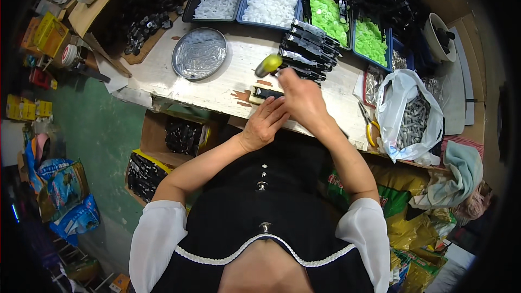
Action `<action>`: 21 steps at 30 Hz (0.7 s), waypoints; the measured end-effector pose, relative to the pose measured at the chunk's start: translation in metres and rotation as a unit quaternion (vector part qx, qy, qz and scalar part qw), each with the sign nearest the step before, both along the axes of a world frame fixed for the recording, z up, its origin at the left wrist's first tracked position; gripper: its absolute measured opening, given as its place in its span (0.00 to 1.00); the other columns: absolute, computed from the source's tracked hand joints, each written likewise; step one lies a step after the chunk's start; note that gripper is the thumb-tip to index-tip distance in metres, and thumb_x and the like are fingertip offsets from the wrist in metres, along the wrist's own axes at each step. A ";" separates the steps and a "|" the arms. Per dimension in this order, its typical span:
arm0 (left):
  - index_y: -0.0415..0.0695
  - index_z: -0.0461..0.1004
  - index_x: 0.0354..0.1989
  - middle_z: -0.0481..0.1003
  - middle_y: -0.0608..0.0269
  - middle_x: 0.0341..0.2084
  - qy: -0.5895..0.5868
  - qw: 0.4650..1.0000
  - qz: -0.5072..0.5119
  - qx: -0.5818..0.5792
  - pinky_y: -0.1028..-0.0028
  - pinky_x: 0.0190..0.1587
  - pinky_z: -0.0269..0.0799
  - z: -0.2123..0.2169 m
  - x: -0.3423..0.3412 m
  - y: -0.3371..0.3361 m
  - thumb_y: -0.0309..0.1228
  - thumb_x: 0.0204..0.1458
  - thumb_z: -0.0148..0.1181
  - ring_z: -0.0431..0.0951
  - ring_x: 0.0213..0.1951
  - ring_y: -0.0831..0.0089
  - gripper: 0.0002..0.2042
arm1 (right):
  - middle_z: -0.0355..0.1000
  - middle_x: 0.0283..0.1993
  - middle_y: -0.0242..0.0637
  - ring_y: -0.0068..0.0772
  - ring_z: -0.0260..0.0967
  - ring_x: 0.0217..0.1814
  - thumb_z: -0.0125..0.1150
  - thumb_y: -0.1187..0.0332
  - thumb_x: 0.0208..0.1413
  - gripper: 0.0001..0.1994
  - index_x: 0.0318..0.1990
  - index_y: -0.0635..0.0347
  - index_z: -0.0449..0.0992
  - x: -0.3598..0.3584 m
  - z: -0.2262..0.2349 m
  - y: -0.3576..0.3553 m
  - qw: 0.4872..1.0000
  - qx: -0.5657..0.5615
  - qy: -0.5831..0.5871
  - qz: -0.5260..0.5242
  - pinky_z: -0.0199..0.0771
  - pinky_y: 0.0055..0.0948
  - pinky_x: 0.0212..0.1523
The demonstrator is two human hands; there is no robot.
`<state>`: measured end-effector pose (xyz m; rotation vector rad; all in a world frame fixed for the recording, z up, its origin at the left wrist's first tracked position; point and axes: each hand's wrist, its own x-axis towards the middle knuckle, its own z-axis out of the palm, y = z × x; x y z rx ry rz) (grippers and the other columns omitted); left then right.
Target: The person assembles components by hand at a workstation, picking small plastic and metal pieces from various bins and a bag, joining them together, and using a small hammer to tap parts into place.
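Note:
My right hand point(302, 95) is closed round the handle of a small hammer point(269, 65), whose blurred head is yellow-green and dark grey. It is raised over the bench, just right of my left hand point(262, 126). The fingers of that left hand are pressed together on a black plastic part point(267, 93), which sits in a small cream-coloured block point(253, 96) near the bench's front edge. My fingers hide the part's near end. Behind the hammer lies a stack of long black parts point(309, 49).
At the back stand trays of white pieces point(271, 5) and green pieces point(327, 16). A round metal tin point(199, 54) holds clear grease-like stuff. Yellow-handled pliers point(370, 130) lie beside a plastic bag of grey parts point(412, 125). A cardboard box point(154, 137) stands below the bench.

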<state>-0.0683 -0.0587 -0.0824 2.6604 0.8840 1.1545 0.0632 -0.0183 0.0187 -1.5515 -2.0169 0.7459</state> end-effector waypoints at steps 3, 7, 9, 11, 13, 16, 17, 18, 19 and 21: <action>0.35 0.71 0.37 0.69 0.51 0.41 -0.024 1.000 -0.013 0.011 0.60 0.52 0.61 -0.001 0.002 0.003 0.19 0.36 0.50 0.67 0.48 0.57 0.15 | 0.66 0.18 0.53 0.58 0.64 0.23 0.45 0.66 0.54 0.08 0.29 0.62 0.61 0.008 -0.024 0.002 0.990 0.015 -0.135 0.045 0.59 0.48 0.23; 0.36 0.71 0.34 0.70 0.53 0.36 -0.082 0.996 -0.003 -0.025 0.62 0.44 0.64 0.014 -0.007 0.018 0.19 0.36 0.50 0.69 0.43 0.57 0.12 | 0.66 0.20 0.53 0.57 0.65 0.25 0.43 0.68 0.54 0.06 0.32 0.60 0.62 0.043 -0.011 -0.018 0.997 -0.018 -0.050 -0.059 0.61 0.49 0.26; 0.38 0.70 0.35 0.69 0.55 0.33 -0.036 0.998 0.037 -0.022 0.65 0.39 0.63 0.025 -0.015 0.033 0.20 0.36 0.51 0.68 0.38 0.59 0.13 | 0.67 0.22 0.50 0.55 0.65 0.25 0.43 0.68 0.54 0.05 0.32 0.59 0.62 0.066 -0.015 -0.036 0.985 0.040 -0.101 -0.134 0.61 0.48 0.24; 0.38 0.69 0.35 0.68 0.56 0.33 -0.037 0.998 0.022 -0.050 0.66 0.38 0.63 0.024 -0.024 0.044 0.20 0.37 0.51 0.68 0.37 0.59 0.13 | 0.67 0.22 0.46 0.51 0.65 0.24 0.46 0.68 0.53 0.05 0.29 0.59 0.64 0.091 -0.027 -0.051 0.960 0.066 -0.206 -0.175 0.61 0.46 0.24; 0.40 0.70 0.35 0.68 0.56 0.32 -0.003 0.998 -0.057 -0.038 0.67 0.38 0.62 0.029 -0.022 0.050 0.21 0.38 0.52 0.67 0.36 0.60 0.12 | 0.66 0.21 0.45 0.51 0.64 0.23 0.47 0.69 0.52 0.05 0.29 0.58 0.64 0.113 -0.043 -0.069 0.949 0.109 -0.216 -0.203 0.61 0.46 0.23; 0.40 0.70 0.36 0.67 0.57 0.31 -0.019 0.996 -0.082 -0.037 0.67 0.38 0.62 0.047 -0.017 0.064 0.21 0.39 0.53 0.67 0.36 0.60 0.12 | 0.64 0.26 0.41 0.45 0.63 0.27 0.52 0.71 0.48 0.03 0.31 0.58 0.67 0.124 -0.061 -0.068 0.937 0.114 -0.250 -0.216 0.60 0.41 0.26; 0.40 0.70 0.36 0.67 0.57 0.31 -0.024 0.996 -0.084 -0.013 0.67 0.38 0.61 0.057 -0.012 0.074 0.21 0.39 0.53 0.67 0.36 0.60 0.12 | 0.64 0.30 0.40 0.43 0.62 0.32 0.53 0.72 0.47 0.05 0.33 0.58 0.67 0.124 -0.061 -0.067 0.929 0.149 -0.261 -0.215 0.59 0.39 0.30; 0.40 0.70 0.35 0.67 0.57 0.32 -0.036 0.996 -0.079 0.006 0.66 0.37 0.62 0.064 -0.004 0.085 0.21 0.39 0.53 0.66 0.35 0.60 0.12 | 0.63 0.34 0.40 0.40 0.60 0.37 0.55 0.73 0.45 0.08 0.35 0.59 0.68 0.124 -0.060 -0.065 0.921 0.184 -0.271 -0.212 0.57 0.37 0.34; 0.41 0.70 0.36 0.67 0.57 0.32 -0.042 0.996 -0.078 0.027 0.66 0.38 0.61 0.072 0.005 0.099 0.21 0.38 0.53 0.66 0.35 0.60 0.12 | 0.61 0.39 0.38 0.38 0.57 0.43 0.56 0.74 0.43 0.12 0.38 0.59 0.69 0.123 -0.058 -0.063 0.933 0.141 -0.247 -0.221 0.52 0.36 0.40; 0.42 0.70 0.36 0.67 0.58 0.32 -0.037 0.996 -0.068 0.052 0.66 0.39 0.60 0.083 0.025 0.129 0.20 0.38 0.52 0.66 0.35 0.62 0.13 | 0.62 0.39 0.38 0.38 0.57 0.42 0.56 0.74 0.43 0.12 0.38 0.59 0.69 0.124 -0.050 -0.056 0.932 0.178 -0.230 -0.217 0.53 0.36 0.39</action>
